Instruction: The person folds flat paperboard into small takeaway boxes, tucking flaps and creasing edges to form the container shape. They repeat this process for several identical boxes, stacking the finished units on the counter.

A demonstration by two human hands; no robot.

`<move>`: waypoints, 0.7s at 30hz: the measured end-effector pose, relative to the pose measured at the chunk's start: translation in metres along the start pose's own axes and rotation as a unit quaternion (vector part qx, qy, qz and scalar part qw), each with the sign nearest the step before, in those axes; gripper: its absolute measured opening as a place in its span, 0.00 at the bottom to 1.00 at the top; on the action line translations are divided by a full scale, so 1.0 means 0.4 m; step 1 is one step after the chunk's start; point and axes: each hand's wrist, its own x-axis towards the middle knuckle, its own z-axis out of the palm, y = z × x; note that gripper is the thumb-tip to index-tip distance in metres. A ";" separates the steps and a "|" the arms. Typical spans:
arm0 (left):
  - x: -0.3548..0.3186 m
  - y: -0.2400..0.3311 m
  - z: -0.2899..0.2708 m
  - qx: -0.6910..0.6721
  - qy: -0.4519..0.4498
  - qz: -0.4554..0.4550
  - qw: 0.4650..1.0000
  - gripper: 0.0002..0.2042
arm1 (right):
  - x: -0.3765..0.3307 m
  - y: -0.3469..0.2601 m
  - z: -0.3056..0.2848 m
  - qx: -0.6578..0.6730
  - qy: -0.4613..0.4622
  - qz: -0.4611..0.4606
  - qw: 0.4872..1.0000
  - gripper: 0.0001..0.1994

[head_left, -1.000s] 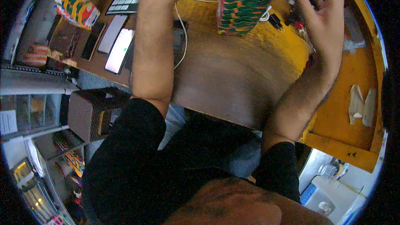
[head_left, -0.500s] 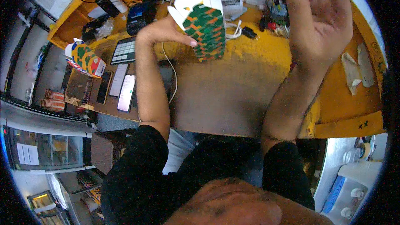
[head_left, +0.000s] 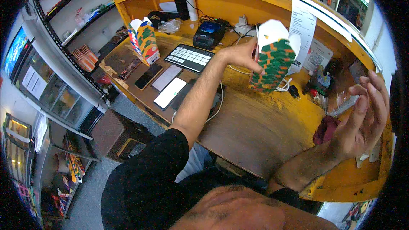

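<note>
A tall takeaway carton (head_left: 275,61) with a green, orange and white pattern stands upright at the back of the desk, its white top flaps spread. My left hand (head_left: 243,55) grips its left side, thumb across the front and the other fingers hidden behind. Whether its base rests on the desk I cannot tell. To the right, my right hand (head_left: 364,121) is raised with fingers apart and slightly bent, holding nothing. Below and behind it is a maroon cloth (head_left: 326,130).
Another patterned carton (head_left: 149,44) stands at the desk's far left. Near it lie a tablet (head_left: 188,58), a dark phone (head_left: 148,76) and a lit phone (head_left: 170,93). A black printer (head_left: 208,35), white cable (head_left: 282,86) and long paper slip (head_left: 301,34) are at the back.
The view has turned, bringing more of the shelves and desk's left side in. The carton, still in my left hand, now shows more upright. My right hand appears lower and farther right.
</note>
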 end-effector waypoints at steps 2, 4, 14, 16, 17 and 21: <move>-0.024 0.032 -0.057 0.053 0.064 0.051 0.995 0.67 | -0.005 -0.007 -0.004 0.000 -0.005 0.004 1.000 0.11; -0.078 0.094 -0.116 -0.001 0.133 0.117 0.984 0.68 | -0.002 -0.013 -0.006 -0.016 -0.014 -0.001 1.000 0.11; -0.567 0.232 -0.403 0.154 0.361 -0.073 0.917 0.56 | -0.016 -0.016 -0.003 0.070 -0.081 0.088 0.990 0.13; -0.612 0.294 -0.333 0.117 0.336 -0.077 0.931 0.55 | -0.023 -0.026 0.026 0.060 -0.127 0.127 0.982 0.15; -0.641 0.339 -0.283 0.068 0.318 -0.090 0.941 0.55 | -0.020 -0.047 0.039 0.052 -0.174 0.211 0.960 0.24; -0.742 0.364 -0.127 -0.002 0.201 -0.110 0.973 0.56 | -0.019 -0.072 0.116 0.146 -0.453 0.241 0.846 0.56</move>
